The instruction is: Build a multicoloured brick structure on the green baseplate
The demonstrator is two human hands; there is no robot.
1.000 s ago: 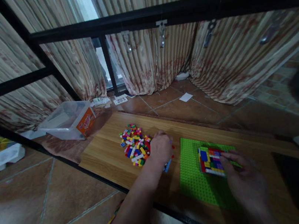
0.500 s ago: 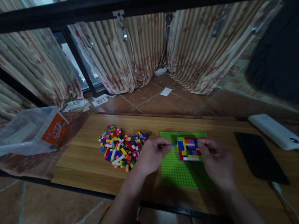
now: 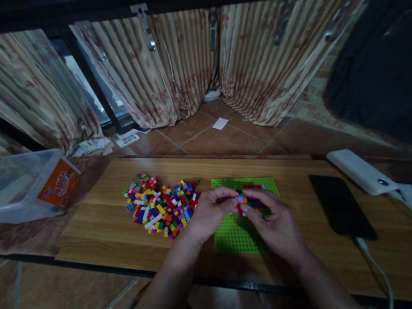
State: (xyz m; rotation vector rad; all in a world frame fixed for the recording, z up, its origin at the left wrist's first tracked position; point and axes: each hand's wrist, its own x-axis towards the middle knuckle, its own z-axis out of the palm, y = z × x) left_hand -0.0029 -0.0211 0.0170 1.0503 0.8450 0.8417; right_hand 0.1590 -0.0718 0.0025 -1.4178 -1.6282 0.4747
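Note:
A green baseplate [image 3: 237,232] lies on the wooden board [image 3: 104,226], with a multicoloured block of small bricks [image 3: 254,201] built on its far half. My left hand [image 3: 209,213] and my right hand [image 3: 274,222] meet over that block, fingertips pinched together on a small purple and orange brick [image 3: 241,199]. My hands hide most of the block. A pile of several loose coloured bricks [image 3: 159,205] lies just left of my left hand.
A clear plastic tub with an orange label [image 3: 20,185] stands at the left. A black phone [image 3: 339,201] with a cable and a white power bank [image 3: 361,172] lie at the right. Curtains [image 3: 176,61] and a black frame bar are behind.
My left hand left the loose pile and came right with a small brick. My right hand moved left over the built block, and both hands now meet. The view tilted down.

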